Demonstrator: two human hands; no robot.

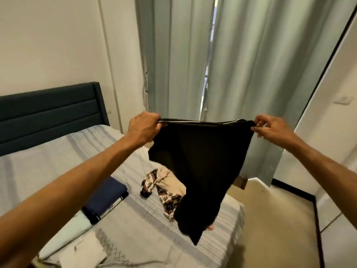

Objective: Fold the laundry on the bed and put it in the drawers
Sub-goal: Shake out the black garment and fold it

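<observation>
A black garment [201, 167] hangs in the air above the bed [58, 171], stretched by its top edge. My left hand [144, 128] grips the left end of that edge and my right hand [270, 128] pinches the right end. The cloth's lower tip dangles just over the bed's foot corner. Beneath it lies a loose pile: a patterned dark-and-cream piece [152, 182] and a beige garment [170, 182], partly hidden by the black cloth. A folded navy garment [105, 198] rests on the bed to the left, with a pale folded item [71, 231] and a cream one [83, 254] nearer me.
A dark blue headboard [50, 113] stands against the left wall. Pale green curtains [251, 64] hang behind the bed's far side. White wardrobe doors [332, 113] line the right, with a strip of tan floor [270, 219] between them and the bed.
</observation>
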